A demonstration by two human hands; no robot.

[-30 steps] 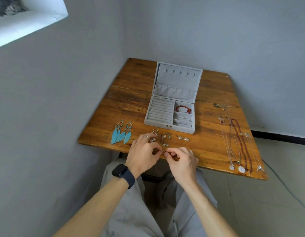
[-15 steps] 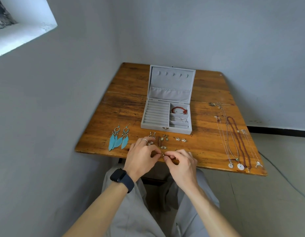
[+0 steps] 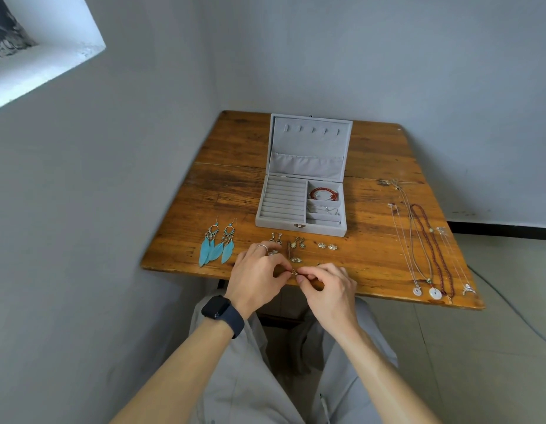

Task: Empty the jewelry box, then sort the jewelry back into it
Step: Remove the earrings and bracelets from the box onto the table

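The grey jewelry box [image 3: 302,206] stands open on the wooden table [image 3: 235,185], with a red bead bracelet [image 3: 323,193] in its upper right compartment and a thin silver chain [image 3: 330,211] in the one below. My left hand [image 3: 255,275] and my right hand [image 3: 328,287] meet at the table's near edge and together pinch one tiny earring [image 3: 294,272] between their fingertips. Several small earrings [image 3: 296,247] lie in front of the box. Two turquoise feather earrings [image 3: 216,246] lie to the left.
Several necklaces [image 3: 427,240] lie stretched out along the table's right side, their pendants near the front edge. Grey walls close in on the left and behind the table. My knees are under the near edge.
Both hands have stayed together at the near edge, still working the same tiny earring. The camera has tilted a little, so the table sits slightly lower in view.
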